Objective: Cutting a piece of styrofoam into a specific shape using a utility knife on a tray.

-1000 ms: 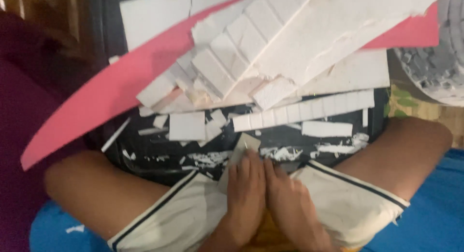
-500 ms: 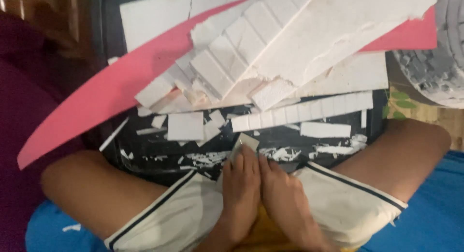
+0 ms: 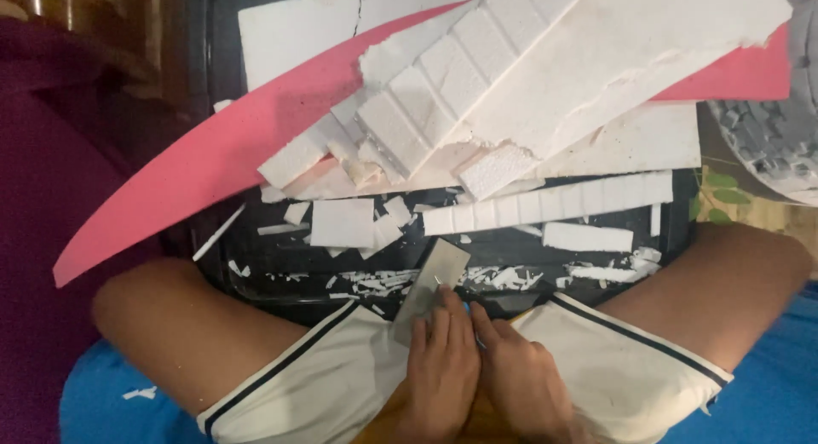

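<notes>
My left hand (image 3: 443, 367) and my right hand (image 3: 520, 380) rest close together in my lap, between my bare knees. Both press on a small flat grey strip (image 3: 433, 284) that slants up from my lap toward a black tray (image 3: 281, 273). My left fingers lie over the strip's lower end; my right fingers touch it from the right side, with something thin and blue showing between them. I sit cross-legged in white shorts (image 3: 324, 376).
The black tray holds white foam strips (image 3: 554, 201), scored foam boards (image 3: 443, 95), small white scraps (image 3: 375, 282) and a long curved pink sheet (image 3: 213, 167). A grey round container (image 3: 780, 133) with white pieces stands at the right. Blue fabric (image 3: 767, 384) lies beneath me.
My hands have shifted slightly, and the grey strip now shows more clearly, sticking out above my fingers toward the tray. The foam pile has not moved.
</notes>
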